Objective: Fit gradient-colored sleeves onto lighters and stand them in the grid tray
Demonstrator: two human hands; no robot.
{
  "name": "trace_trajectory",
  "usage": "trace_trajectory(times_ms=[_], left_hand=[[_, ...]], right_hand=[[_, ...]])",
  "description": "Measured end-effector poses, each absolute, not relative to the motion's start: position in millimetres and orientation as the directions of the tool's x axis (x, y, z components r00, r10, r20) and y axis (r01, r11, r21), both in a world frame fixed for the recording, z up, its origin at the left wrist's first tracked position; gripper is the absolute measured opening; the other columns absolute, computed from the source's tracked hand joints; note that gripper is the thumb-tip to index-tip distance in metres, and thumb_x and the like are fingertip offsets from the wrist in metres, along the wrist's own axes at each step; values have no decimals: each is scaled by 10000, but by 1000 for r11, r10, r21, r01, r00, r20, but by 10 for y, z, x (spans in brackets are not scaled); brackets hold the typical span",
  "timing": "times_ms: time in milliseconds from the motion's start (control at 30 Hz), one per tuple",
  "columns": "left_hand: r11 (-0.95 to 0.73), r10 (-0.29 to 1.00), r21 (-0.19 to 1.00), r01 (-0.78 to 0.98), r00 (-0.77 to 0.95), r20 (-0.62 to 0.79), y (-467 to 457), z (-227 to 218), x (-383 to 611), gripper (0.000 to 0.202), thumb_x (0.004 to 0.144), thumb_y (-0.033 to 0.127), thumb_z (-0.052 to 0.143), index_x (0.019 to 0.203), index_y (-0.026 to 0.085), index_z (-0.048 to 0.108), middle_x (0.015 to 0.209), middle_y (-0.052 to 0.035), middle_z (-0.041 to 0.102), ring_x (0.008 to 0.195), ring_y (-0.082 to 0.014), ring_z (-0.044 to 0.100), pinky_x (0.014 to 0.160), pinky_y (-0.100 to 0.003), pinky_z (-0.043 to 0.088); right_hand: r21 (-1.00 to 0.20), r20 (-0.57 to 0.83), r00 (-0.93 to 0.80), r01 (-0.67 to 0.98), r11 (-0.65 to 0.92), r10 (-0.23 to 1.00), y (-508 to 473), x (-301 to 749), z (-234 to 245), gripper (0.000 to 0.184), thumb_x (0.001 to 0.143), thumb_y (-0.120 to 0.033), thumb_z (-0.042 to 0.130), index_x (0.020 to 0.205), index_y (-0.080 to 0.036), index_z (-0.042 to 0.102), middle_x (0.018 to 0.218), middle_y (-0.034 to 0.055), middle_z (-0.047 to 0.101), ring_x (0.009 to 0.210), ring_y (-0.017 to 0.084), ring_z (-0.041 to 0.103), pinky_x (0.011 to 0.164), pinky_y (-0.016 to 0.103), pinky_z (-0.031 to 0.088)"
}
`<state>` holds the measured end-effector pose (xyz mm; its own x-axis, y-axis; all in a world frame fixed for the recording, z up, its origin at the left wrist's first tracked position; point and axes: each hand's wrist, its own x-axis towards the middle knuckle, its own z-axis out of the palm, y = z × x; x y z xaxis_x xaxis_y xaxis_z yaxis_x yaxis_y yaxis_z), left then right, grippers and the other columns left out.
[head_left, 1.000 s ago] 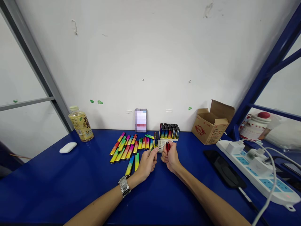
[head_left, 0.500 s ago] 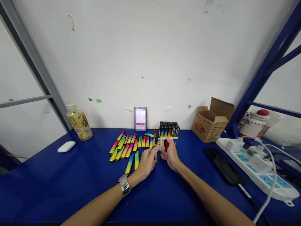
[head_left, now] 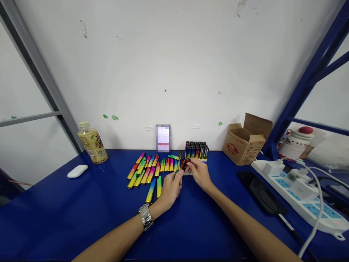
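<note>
My right hand (head_left: 201, 175) is closed on a red lighter (head_left: 186, 163) with a black top, tilted over a pale slotted tray (head_left: 188, 174). Close beside it, my left hand (head_left: 171, 187) has its fingers curled in a grip, and a bit of green lighter (head_left: 176, 174) shows at its thumb. A short row of black-topped lighters (head_left: 180, 155) stands at the tray's left end. The hands partly hide this tray. Left of them, several shiny rainbow-coloured lighters (head_left: 141, 167) lie spread on the blue table (head_left: 109, 214).
Behind my right hand stands a tray packed with upright lighters (head_left: 196, 151). A phone (head_left: 163, 138) leans on the wall. To the right are an open cardboard box (head_left: 242, 145), a black phone (head_left: 260, 193) and a power strip (head_left: 300, 198). A bottle (head_left: 93, 143) and white case (head_left: 77, 171) are left.
My right hand has turned and tipped the red lighter leftward over the tray, towards the left hand. My left hand has stayed nearly in place, still closed.
</note>
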<state>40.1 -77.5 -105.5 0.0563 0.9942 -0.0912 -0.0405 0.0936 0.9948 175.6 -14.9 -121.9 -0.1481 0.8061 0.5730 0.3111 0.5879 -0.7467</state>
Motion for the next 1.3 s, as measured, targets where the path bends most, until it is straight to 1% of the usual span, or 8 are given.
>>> trace_trajectory(times_ms=[100,233,367,533,700,1033,1200,1300], left_hand=[[95,994,995,-33,48,-94,-779,-1045,410,467,730,611,527,552,205,380,375,106,293,296,-33,245,296,-160,180],[93,995,995,-30,45,-91,-788,-1038,416,473,723,617,525,542,207,374,369,107,285,295,-32,236,300,-165,171],[50,998,998,30,38,-51,-782,-1060,403,437,767,565,476,538,213,352,382,105,283,303,-39,241,320,-181,187],[-63,998,978,198,13,62,-773,-1122,383,340,809,402,416,543,212,324,429,93,287,352,-47,244,364,-195,186],[-74,996,970,231,-23,81,-773,-1138,400,327,816,415,401,566,218,326,436,94,272,366,-59,250,381,-204,186],[-115,989,945,306,-52,137,-776,-1113,408,304,783,333,400,519,221,299,425,72,298,390,-75,287,409,-217,195],[-157,981,928,336,-57,187,-775,-1095,403,303,739,325,488,499,202,349,452,62,353,451,-82,343,441,-215,222],[-228,971,911,343,9,240,-788,-1093,398,124,700,230,509,593,178,475,557,35,516,556,-117,490,509,-210,339]], right_hand=[[-697,597,-203,348,627,777,-198,1738,-1171,281,874,-210,447,610,-187,540,609,25,578,549,146,564,573,254,460],[-529,616,-286,541,654,734,-217,1717,-1136,302,882,-154,418,595,-193,504,628,32,568,589,150,556,571,238,419],[-450,585,-323,633,630,743,-228,1733,-1128,302,911,-259,450,633,-186,541,627,34,558,596,164,537,584,255,390],[-536,525,-252,644,545,813,-280,1790,-1119,264,884,-346,499,808,-158,669,665,41,608,610,163,556,607,260,416],[-622,503,-189,599,505,843,-259,1812,-1137,234,847,-295,513,747,-160,677,651,35,633,577,149,554,571,249,413],[-640,565,-160,535,552,810,-307,1808,-1105,245,836,-294,504,688,-169,653,608,30,615,540,145,530,540,257,404],[-640,597,-337,347,686,728,-481,1752,-977,213,824,-298,534,675,-173,621,607,9,572,527,121,480,514,237,385],[-642,561,-422,322,696,713,-548,1692,-922,119,769,-289,608,761,-172,623,659,2,549,561,120,479,518,231,383]])
